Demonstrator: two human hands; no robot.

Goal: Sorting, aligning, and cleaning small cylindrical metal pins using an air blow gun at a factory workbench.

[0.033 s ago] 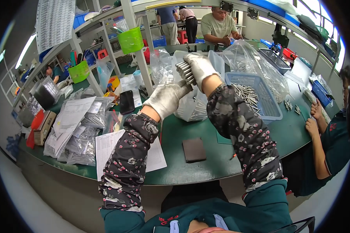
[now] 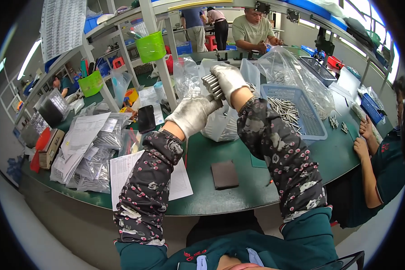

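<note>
Both my hands wear whitish, soiled work gloves and are raised over the green table. My right hand is closed round a row of short metal pins, whose ends stick out on its left side. My left hand is closed against the lower end of the same pins, its fingertips partly hidden. Under the hands stands a translucent plastic bag with pins showing through its side. To the right, a blue basket holds many loose metal pins.
A dark square pad lies in front of me. Printed sheets, a phone and bagged parts are on the left. A large clear bag lies behind the basket. A co-worker's hands rest at the right edge.
My right hand and the pins have shifted very slightly to the left. My left hand has hardly moved.
</note>
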